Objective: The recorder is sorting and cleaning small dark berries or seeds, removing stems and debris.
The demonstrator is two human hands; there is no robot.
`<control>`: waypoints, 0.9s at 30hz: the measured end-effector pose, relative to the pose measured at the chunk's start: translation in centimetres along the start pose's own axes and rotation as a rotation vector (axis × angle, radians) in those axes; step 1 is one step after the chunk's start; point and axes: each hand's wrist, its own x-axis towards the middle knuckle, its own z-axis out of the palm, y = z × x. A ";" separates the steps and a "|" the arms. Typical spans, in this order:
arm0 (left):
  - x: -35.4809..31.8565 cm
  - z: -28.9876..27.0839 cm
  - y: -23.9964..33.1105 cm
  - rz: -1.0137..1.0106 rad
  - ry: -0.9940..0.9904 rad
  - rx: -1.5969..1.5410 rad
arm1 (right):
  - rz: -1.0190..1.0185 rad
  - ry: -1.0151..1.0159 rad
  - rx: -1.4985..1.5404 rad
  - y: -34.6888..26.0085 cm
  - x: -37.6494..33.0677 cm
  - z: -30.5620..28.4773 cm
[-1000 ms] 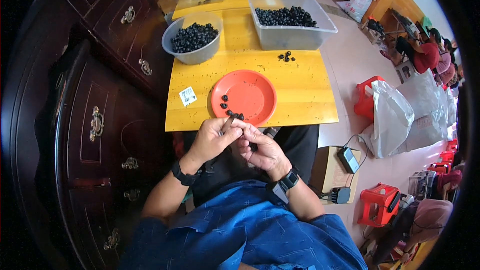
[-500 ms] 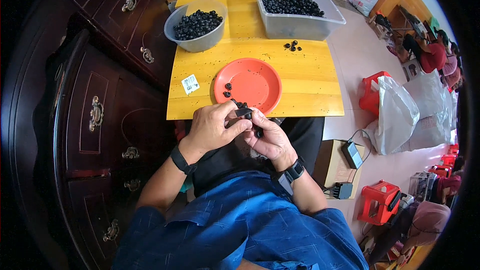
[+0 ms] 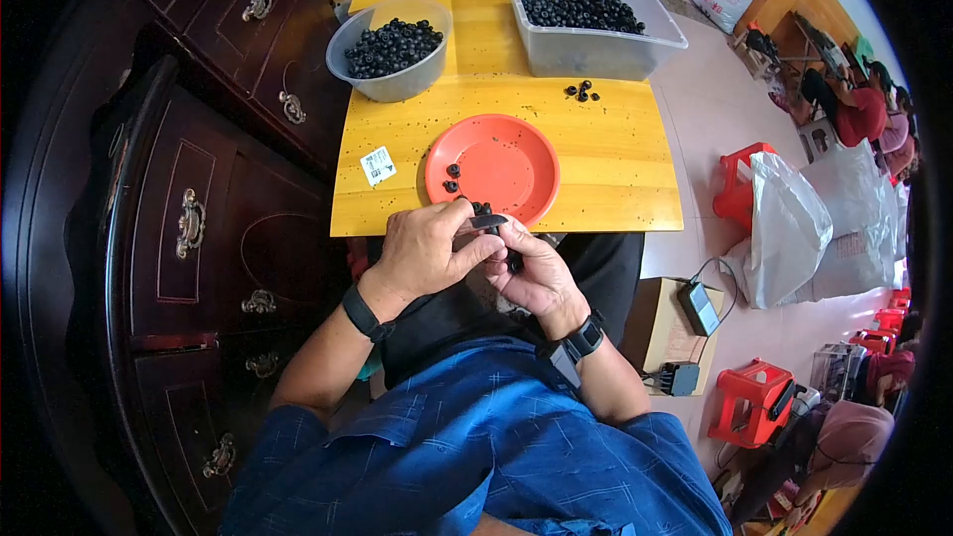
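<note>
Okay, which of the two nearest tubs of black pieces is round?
The left tub: its rim curves all round, while the right tub has straight sides and corners.

Blue short-sleeved shirt (image 3: 447, 437), pale line pattern, 6 o'clock. Black trousers (image 3: 432, 308). Black band (image 3: 366, 316), 8 o'clock. Dark strap (image 3: 588, 337), 4–5 o'clock.

Dark flat strip (image 3: 488, 221), steep earlier, now lies nearly level.

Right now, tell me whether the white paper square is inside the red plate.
No, the white paper square lies on the yellow table, left of the red plate.
</note>
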 end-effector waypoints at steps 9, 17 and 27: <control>-0.2 0.4 0.0 -0.001 0.016 -0.002 | -0.047 0.020 0.004 0.4 0.1 -0.5; -1.1 0.8 -0.9 -0.007 -0.083 0.069 | -0.050 0.110 0.040 0.9 0.1 -0.6; -0.7 -0.4 0.7 0.015 -0.067 -0.170 | 0.013 0.075 -0.021 1.5 0.5 -1.9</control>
